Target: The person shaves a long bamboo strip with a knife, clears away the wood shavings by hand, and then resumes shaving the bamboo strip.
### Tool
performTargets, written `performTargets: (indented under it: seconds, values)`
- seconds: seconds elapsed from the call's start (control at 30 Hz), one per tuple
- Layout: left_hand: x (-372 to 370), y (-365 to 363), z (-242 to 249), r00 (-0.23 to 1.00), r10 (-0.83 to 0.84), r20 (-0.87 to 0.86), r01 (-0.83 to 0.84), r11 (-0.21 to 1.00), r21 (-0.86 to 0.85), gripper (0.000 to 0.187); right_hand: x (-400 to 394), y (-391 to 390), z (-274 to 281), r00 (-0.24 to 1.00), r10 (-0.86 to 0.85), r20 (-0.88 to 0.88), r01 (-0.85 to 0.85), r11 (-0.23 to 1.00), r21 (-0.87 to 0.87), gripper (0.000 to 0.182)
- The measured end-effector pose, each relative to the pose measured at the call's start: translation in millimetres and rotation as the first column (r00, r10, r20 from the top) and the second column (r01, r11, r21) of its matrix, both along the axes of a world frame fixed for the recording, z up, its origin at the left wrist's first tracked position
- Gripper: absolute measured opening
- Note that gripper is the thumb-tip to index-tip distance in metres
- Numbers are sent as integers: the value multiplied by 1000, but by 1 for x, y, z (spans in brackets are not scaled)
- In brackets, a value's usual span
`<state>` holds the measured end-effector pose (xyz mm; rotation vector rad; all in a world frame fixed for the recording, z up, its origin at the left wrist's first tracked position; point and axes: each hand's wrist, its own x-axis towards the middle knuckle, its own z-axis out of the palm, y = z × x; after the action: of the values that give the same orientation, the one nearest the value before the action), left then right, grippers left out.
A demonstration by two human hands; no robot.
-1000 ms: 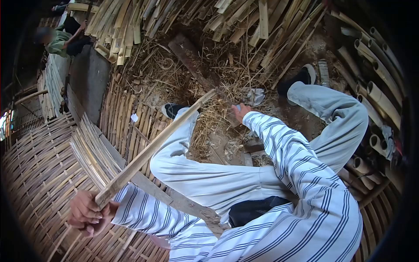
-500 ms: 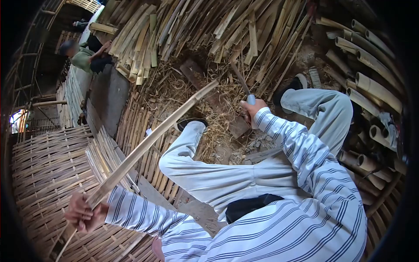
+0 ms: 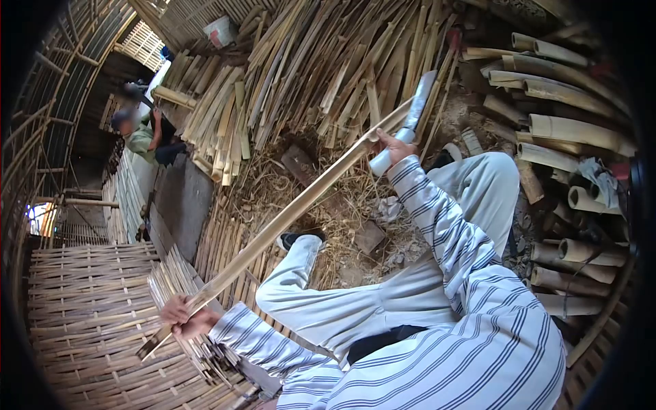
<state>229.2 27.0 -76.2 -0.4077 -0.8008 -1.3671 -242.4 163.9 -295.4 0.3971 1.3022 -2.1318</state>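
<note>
A long split bamboo strip (image 3: 294, 206) runs diagonally from lower left to upper right. Near its lower end my left hand (image 3: 189, 318) is closed around it. My right hand (image 3: 394, 147) is wrapped round the pale handle of a knife (image 3: 422, 96), whose broad blade points up. The thumb side of that hand is against the strip, close to its upper end, and the strip's tip lies next to the blade. Below the strip, shavings (image 3: 335, 232) cover the ground between my legs.
Split bamboo pieces (image 3: 307, 61) are piled ahead. Cut bamboo tubes (image 3: 581, 134) lie stacked at the right. A woven bamboo panel (image 3: 96, 307) is at the lower left. Another person (image 3: 143, 137) sits at the upper left, beside a grey slab (image 3: 181, 198).
My right hand has moved up to the strip's upper end, and the knife blade has swung to point up and right. The left hand, still on the strip, appears further right. The view has shifted.
</note>
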Motion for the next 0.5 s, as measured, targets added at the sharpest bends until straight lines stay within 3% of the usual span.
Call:
performTargets:
  seconds: [0.03,0.1,0.13,0.17,0.23,0.27,0.33,0.37,0.4,0.43,0.5]
  values:
    - [-15,-1,-14,1000,-23,-1,23,999,45,20,-10,6,8,999,-36,-5,37,997,69,24]
    - [-40,-6,-38,980,143,137,-179,936,303,10,-30,19,12,993,-116,29,117,992,-36,21]
    - [-63,0,-46,918,220,330,-344,858,383,10,-41,27,24,992,-123,12,124,990,-75,20]
    - [-79,-1,-54,900,194,390,-380,787,485,15,-49,37,38,992,-124,-2,123,986,-108,19]
    - [-100,-7,-73,866,82,493,-398,710,581,21,-74,42,42,987,-143,-68,131,978,-162,18]
    - [-78,-33,-95,846,-380,374,-42,653,757,22,-75,50,67,989,-142,-30,131,961,-244,23]
    - [-93,-35,-105,704,-634,320,-55,401,914,33,-84,51,79,980,-179,-82,140,927,-347,19]
    - [-117,-28,-117,709,-515,482,-369,312,875,40,-89,52,84,973,-206,-108,148,905,-398,17]
    - [-116,-36,-139,644,-612,459,-352,297,888,51,-89,49,90,953,-293,-78,223,852,-474,16]
    - [-143,-18,-124,627,-601,495,-553,103,827,57,-88,47,95,943,-312,-114,212,829,-517,18]
    - [-156,-5,-132,429,-612,664,-563,394,727,61,-79,48,100,918,-353,-181,182,780,-598,23]
